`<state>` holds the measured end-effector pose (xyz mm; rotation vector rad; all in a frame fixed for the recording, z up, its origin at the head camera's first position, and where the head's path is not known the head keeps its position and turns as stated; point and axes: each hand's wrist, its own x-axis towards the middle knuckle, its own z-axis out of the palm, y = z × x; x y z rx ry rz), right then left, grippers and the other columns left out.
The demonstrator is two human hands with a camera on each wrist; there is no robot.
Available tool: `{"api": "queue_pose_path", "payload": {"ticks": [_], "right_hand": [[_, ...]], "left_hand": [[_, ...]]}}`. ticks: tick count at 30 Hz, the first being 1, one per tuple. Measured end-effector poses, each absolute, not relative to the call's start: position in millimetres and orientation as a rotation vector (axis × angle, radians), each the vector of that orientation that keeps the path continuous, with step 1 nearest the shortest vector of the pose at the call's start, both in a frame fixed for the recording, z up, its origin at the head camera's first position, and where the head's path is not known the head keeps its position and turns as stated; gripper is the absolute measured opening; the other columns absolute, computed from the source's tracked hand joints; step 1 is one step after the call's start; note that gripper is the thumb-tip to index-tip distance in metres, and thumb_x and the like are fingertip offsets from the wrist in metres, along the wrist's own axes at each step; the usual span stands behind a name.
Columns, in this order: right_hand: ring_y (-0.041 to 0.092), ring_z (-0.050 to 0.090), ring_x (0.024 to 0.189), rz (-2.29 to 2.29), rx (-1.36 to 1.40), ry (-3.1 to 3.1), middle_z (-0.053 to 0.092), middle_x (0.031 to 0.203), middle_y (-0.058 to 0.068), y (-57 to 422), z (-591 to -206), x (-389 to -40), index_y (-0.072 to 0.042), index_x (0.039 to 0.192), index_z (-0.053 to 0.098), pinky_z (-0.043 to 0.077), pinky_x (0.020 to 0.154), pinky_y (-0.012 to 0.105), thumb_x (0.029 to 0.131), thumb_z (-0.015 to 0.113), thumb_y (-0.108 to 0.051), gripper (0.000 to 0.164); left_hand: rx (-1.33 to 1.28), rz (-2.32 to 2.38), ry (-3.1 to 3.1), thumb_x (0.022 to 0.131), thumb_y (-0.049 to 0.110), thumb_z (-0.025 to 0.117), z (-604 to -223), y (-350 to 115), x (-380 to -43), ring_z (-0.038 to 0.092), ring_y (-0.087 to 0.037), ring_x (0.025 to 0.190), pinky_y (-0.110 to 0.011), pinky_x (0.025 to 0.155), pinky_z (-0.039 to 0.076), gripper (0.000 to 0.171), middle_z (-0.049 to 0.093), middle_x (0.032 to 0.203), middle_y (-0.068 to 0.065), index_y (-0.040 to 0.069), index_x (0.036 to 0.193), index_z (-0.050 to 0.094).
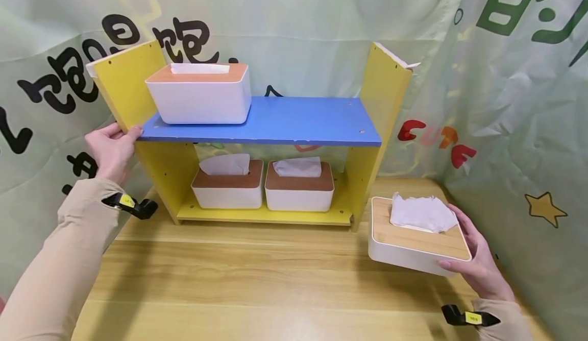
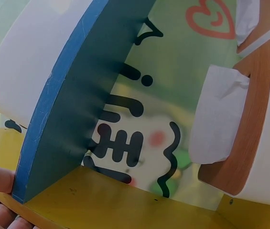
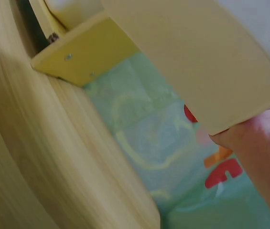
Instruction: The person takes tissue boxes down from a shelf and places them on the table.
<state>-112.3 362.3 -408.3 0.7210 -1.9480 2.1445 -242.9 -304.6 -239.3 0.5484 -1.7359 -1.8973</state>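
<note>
My left hand point(image 1: 110, 148) grips the left side panel of a yellow and blue shelf unit point(image 1: 303, 119), its thumb at the blue board's front corner. In my right hand point(image 1: 484, 262) is a white tissue box point(image 1: 409, 260) with a pale wood lid and a tissue sticking up. That box hangs tilted above the table, right of the unit; the right wrist view shows its plain side close up. A larger tissue box point(image 1: 202, 98) stands on the left of the blue board. Below it, two brown-lidded boxes, a left one point(image 1: 227, 195) and a right one point(image 1: 299, 198), sit side by side.
The shelf unit stands at the back of a wooden table point(image 1: 239, 279). Behind and on both sides hangs a printed pale green cloth point(image 1: 514, 142). The unit's right side panel point(image 1: 383, 96) rises between the blue board and the held box.
</note>
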Motion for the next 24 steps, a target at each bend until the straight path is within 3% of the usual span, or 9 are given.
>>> {"api": "queue_pose_path", "payload": {"ticks": [24], "right_hand": [[-0.001, 0.057, 0.117, 2.084, 0.664, -2.067, 0.046, 0.143, -0.009, 384, -423, -152, -0.009, 0.156, 0.022, 0.052, 0.09, 0.013, 0.07, 0.062, 0.03, 0.102]], "left_hand": [[0.553, -1.891, -1.728, 0.084, 0.005, 0.077, -239, -303, -241, 0.062, 0.006, 0.061, -0.01, 0.053, 0.046, 0.055, 0.065, 0.06, 0.02, 0.002, 0.136, 0.06]]}}
